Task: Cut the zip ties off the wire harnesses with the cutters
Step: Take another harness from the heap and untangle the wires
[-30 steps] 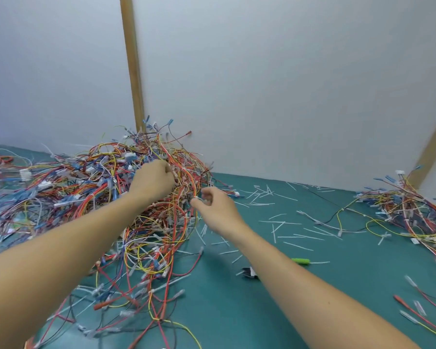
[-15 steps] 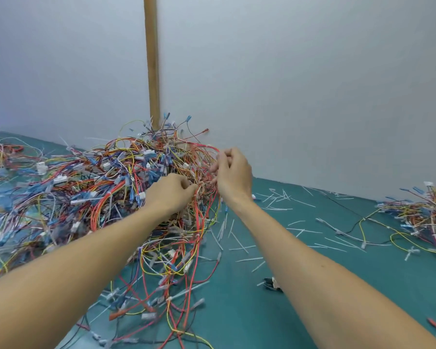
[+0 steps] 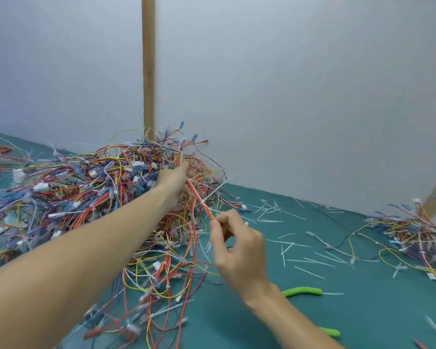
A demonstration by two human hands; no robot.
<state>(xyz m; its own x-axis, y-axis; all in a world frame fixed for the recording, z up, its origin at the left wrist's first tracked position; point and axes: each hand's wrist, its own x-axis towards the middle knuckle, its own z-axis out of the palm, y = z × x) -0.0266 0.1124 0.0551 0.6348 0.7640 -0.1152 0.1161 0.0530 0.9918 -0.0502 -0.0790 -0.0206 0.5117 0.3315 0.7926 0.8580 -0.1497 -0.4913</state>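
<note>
A big tangled pile of coloured wire harnesses (image 3: 91, 197) fills the left of the green table. My left hand (image 3: 176, 176) reaches into the top of the pile, its fingers buried among the wires. My right hand (image 3: 237, 245) pinches a red and yellow wire bundle (image 3: 199, 197) that stretches taut from the pile; a white zip tie (image 3: 215, 190) sticks out from it. The cutters, with green handles (image 3: 302, 291), lie on the table behind my right wrist, partly hidden by my forearm.
A smaller heap of harnesses (image 3: 418, 235) lies at the right. Several cut white zip-tie pieces (image 3: 295, 245) are scattered over the green mat (image 3: 363, 311). A white wall with a wooden post (image 3: 148, 71) stands close behind the pile.
My right hand has come down and back from the top of the pile, drawing a red and yellow bundle out with it. My left hand has pushed further up into the pile.
</note>
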